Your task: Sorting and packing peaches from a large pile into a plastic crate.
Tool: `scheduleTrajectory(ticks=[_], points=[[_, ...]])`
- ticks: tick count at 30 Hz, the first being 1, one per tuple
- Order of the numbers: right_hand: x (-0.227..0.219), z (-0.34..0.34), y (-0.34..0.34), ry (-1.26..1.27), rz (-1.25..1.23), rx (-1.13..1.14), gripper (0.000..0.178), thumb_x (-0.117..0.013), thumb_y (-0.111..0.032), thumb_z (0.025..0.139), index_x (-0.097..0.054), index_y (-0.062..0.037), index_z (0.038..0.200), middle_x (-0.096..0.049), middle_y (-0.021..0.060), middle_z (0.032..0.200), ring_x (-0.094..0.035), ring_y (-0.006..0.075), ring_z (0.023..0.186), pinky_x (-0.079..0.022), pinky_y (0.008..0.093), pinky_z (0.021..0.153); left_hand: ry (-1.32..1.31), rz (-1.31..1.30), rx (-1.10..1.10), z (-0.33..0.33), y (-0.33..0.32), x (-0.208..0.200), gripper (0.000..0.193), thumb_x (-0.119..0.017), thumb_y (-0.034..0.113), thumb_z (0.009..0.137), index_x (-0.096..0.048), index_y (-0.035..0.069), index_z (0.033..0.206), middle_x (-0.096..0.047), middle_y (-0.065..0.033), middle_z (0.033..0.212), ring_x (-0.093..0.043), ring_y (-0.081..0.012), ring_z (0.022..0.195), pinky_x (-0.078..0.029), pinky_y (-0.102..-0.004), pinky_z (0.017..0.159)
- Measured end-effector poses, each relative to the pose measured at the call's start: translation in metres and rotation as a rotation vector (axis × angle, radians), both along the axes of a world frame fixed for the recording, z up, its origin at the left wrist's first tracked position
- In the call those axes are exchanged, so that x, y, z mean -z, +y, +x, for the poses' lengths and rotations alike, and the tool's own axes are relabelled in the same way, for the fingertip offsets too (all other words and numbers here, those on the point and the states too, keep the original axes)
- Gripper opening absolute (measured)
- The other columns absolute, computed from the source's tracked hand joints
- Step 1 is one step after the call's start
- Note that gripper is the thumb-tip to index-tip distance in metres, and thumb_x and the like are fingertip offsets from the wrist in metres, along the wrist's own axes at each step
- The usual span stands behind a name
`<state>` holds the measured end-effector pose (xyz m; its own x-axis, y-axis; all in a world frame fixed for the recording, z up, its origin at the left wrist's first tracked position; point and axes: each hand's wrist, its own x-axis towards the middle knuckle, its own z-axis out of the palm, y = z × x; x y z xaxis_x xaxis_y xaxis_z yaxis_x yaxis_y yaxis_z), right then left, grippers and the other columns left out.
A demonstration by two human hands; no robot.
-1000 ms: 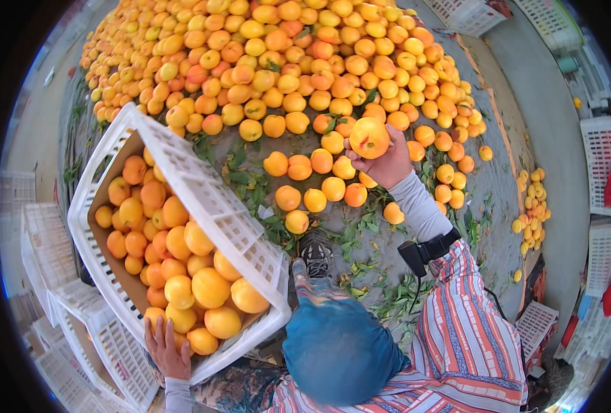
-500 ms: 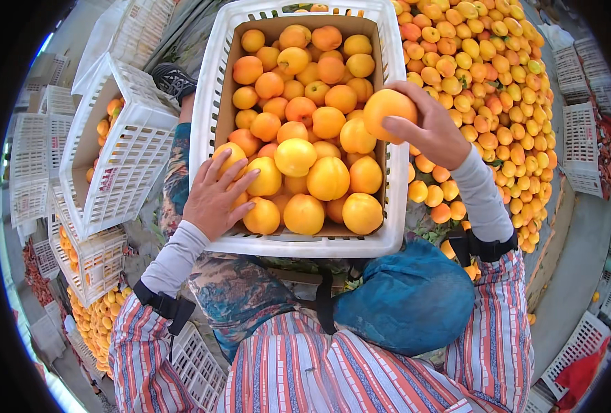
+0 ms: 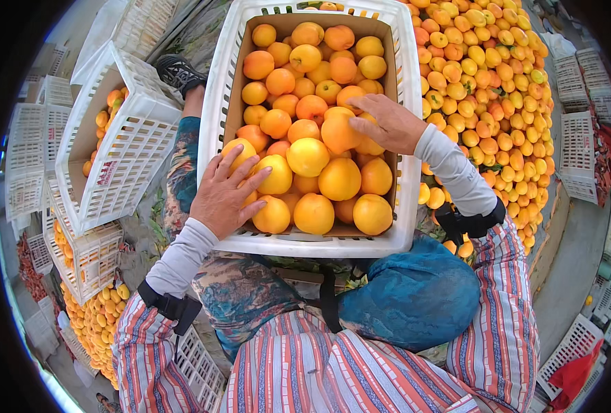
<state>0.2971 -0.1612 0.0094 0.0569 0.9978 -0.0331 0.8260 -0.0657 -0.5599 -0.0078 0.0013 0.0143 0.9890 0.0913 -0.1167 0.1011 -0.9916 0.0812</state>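
In front of me stands a white plastic crate (image 3: 305, 246) lined with brown cardboard, filled with loose orange-yellow apricots (image 3: 308, 157). My left hand (image 3: 224, 195) lies over the crate's near left side, fingers spread across an apricot (image 3: 240, 153) there. Reaching in over the right rim, my right hand (image 3: 391, 124) has its fingers apart, with the thumb tip against a large apricot (image 3: 340, 133) on top of the layer. That apricot lies among the others, and the hand does not wrap it. Part of the fruit under both hands is hidden.
A big heap of apricots (image 3: 491, 103) spreads on the right. To the left, a tilted white crate (image 3: 123, 165) holds fruit, above another crate (image 3: 99, 258) and a lower heap (image 3: 99, 323). My blue-covered knee (image 3: 408, 296) is close to the crate's near edge.
My right hand has moved left and inward, setting its apricot down among the fruit and loosening its fingers. My left hand stays at the left side. The crate appears slightly farther right in view.
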Motion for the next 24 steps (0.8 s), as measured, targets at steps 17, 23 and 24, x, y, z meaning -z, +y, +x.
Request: scheduleTrajectory(ticks=[17,23,24], points=[[0.001,-0.010,0.017,-0.103,-0.188,-0.149,0.063,-0.071,-0.039,0.069,-0.046,-0.0003,0.113,-0.056,0.0176,0.103,-0.055,0.0337,0.096,-0.045,0.0387,0.085,-0.019,-0.015,0.005,0.003,0.000,-0.001,0.053,-0.058,0.037,0.081,-0.046,0.019,0.130,-0.042,-0.0068,0.134,-0.025,-0.0302,0.133,-0.020,-0.0456,0.110],[0.006,-0.031,-0.005,-0.268,-0.002,0.089,0.055,-0.058,-0.049,0.080,-0.051,-0.0008,0.106,-0.057,0.0185,0.101,-0.054,0.0340,0.097,-0.044,0.0397,0.083,-0.020,-0.015,0.004,0.003,0.000,-0.002,0.054,-0.059,0.037,0.081,-0.047,0.019,0.130,-0.042,-0.0068,0.134,-0.026,-0.0300,0.133,-0.019,-0.0456,0.110],[0.004,-0.027,-0.003,-0.270,-0.003,0.094,0.055,-0.058,-0.049,0.080,-0.051,-0.0008,0.106,-0.057,0.0185,0.101,-0.054,0.0340,0.097,-0.044,0.0397,0.083,-0.022,-0.016,0.009,0.002,0.000,-0.003,0.054,-0.059,0.037,0.081,-0.047,0.019,0.130,-0.042,-0.0068,0.134,-0.026,-0.0300,0.133,-0.019,-0.0456,0.110]])
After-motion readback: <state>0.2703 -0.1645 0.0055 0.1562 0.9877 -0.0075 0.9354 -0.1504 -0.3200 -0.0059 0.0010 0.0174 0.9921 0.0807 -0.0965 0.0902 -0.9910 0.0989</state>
